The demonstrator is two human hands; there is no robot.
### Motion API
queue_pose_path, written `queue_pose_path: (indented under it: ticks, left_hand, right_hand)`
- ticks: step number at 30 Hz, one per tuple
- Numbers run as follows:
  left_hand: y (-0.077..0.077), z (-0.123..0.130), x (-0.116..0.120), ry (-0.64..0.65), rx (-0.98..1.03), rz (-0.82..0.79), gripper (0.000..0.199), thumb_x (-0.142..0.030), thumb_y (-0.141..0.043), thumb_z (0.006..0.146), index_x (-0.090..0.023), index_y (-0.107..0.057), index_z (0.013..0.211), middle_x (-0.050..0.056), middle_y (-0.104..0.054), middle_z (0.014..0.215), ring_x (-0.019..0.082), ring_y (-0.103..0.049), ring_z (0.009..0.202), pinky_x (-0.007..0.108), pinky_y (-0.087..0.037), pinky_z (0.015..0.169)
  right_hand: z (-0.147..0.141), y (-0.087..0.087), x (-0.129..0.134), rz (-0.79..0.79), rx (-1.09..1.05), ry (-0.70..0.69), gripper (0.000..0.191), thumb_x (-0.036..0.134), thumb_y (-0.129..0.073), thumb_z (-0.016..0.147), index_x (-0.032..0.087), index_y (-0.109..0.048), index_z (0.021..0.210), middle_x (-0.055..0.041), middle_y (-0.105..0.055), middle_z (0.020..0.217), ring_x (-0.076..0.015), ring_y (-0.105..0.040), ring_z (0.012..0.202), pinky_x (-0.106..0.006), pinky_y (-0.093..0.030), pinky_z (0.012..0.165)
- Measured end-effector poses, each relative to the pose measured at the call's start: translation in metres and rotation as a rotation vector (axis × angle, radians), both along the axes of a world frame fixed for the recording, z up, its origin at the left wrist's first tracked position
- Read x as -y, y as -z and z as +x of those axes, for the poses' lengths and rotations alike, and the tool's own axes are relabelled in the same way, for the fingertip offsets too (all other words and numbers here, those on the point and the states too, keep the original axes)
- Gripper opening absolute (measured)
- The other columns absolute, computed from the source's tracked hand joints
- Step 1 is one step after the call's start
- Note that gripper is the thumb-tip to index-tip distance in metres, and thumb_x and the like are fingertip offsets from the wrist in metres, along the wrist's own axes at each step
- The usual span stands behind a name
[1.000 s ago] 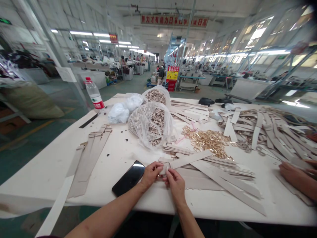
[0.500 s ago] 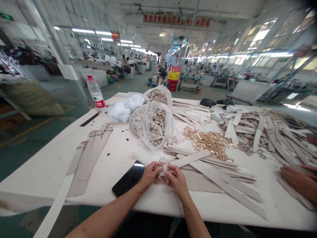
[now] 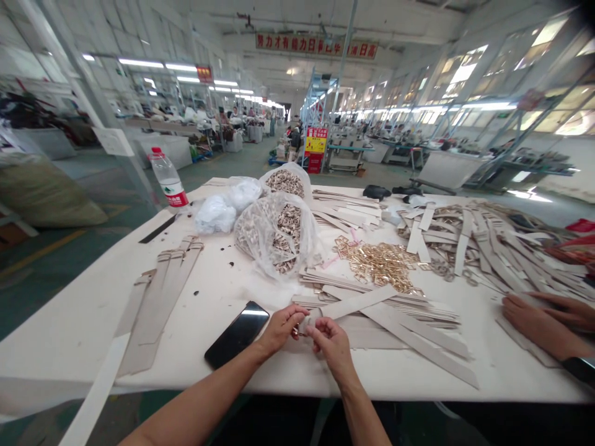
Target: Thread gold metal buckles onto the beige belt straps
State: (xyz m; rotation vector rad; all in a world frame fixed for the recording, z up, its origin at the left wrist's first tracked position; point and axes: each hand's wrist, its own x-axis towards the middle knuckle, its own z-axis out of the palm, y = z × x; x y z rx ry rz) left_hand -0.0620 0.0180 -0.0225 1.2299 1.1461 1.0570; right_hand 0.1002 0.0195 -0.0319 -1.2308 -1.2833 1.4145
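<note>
Factory worktable (image 3: 69,328) | hands (image 3: 332,348) curled together, pinching small metal buckle (image 3: 295,332) and pale strap (image 3: 310,321)

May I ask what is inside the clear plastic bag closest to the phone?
The bag holds small metal rings; anything deeper in the heap is hidden.

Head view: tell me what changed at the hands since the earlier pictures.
The left hand and right hand keep hold of the pale strip end, now turned so a small metal buckle shows beneath the fingers. The co-worker's hands reach further in from the right. The phone, plastic bags and gold buckles stayed as they were.
</note>
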Motion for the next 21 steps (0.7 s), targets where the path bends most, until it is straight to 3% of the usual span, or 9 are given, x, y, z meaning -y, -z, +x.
queue_pose_path:
  ticks: [4, 9, 11, 15, 19, 21]
  left_hand:
    - [-0.01, 0.002, 0.005, 0.034, -0.052, 0.034, 0.035, -0.043, -0.046, 0.087, -0.017, -0.063, 0.103, 0.0, -0.054, 0.07, 0.011, -0.053, 0.058, 0.021, -0.05, 0.052]
    - [-0.008, 0.005, 0.006, 0.038, -0.061, 0.027, 0.039, -0.047, -0.047, 0.086, -0.017, -0.064, 0.103, 0.001, -0.053, 0.07, 0.012, -0.053, 0.06, 0.021, -0.05, 0.05]
    - [-0.004, 0.005, 0.005, 0.028, -0.001, -0.023, 0.041, -0.049, -0.049, 0.084, -0.016, -0.063, 0.104, 0.0, -0.051, 0.067, 0.012, -0.052, 0.058, 0.022, -0.05, 0.049]
    - [0.0, 0.009, 0.004, -0.016, 0.04, -0.081, 0.044, -0.051, -0.052, 0.081, -0.015, -0.063, 0.103, -0.001, -0.049, 0.062, 0.011, -0.05, 0.053, 0.022, -0.049, 0.046]
    - [0.0, 0.015, 0.009, -0.051, 0.003, -0.045, 0.046, -0.053, -0.052, 0.08, -0.015, -0.064, 0.102, 0.001, -0.053, 0.067, 0.013, -0.052, 0.056, 0.022, -0.047, 0.045]
    - [0.008, 0.017, 0.011, -0.057, 0.001, -0.049, 0.049, -0.057, -0.05, 0.079, -0.016, -0.064, 0.102, 0.002, -0.053, 0.067, 0.014, -0.052, 0.056, 0.022, -0.046, 0.045]
  right_hand:
    - [0.002, -0.002, 0.004, 0.055, 0.054, -0.033, 0.031, 0.049, -0.065, 0.073, 0.018, -0.062, 0.078, 0.0037, -0.054, 0.056, -0.0117, -0.048, 0.047, -0.024, -0.039, 0.046]
    - [0.003, -0.009, 0.008, 0.226, 0.142, -0.043, 0.034, 0.045, -0.061, 0.077, 0.019, -0.055, 0.056, 0.0017, -0.049, 0.063, -0.0127, -0.049, 0.06, -0.024, -0.04, 0.057]
    - [0.002, -0.011, 0.009, 0.195, 0.132, -0.041, 0.031, 0.047, -0.06, 0.078, 0.019, -0.058, 0.063, 0.0022, -0.049, 0.062, -0.0122, -0.048, 0.056, -0.024, -0.04, 0.055]
    - [0.001, -0.005, 0.012, -0.031, 0.003, -0.022, 0.036, 0.052, -0.066, 0.069, 0.018, -0.061, 0.081, 0.0029, -0.054, 0.057, -0.0118, -0.047, 0.047, -0.023, -0.038, 0.044]
    - [-0.003, 0.008, 0.015, 0.028, 0.112, -0.006, 0.032, 0.051, -0.066, 0.067, 0.019, -0.061, 0.07, 0.0036, -0.05, 0.048, -0.0126, -0.047, 0.044, -0.025, -0.039, 0.043]
    - [-0.006, 0.011, 0.011, 0.118, 0.184, 0.017, 0.032, 0.054, -0.063, 0.067, 0.022, -0.062, 0.064, 0.0022, -0.052, 0.047, -0.016, -0.052, 0.044, -0.028, -0.042, 0.042]
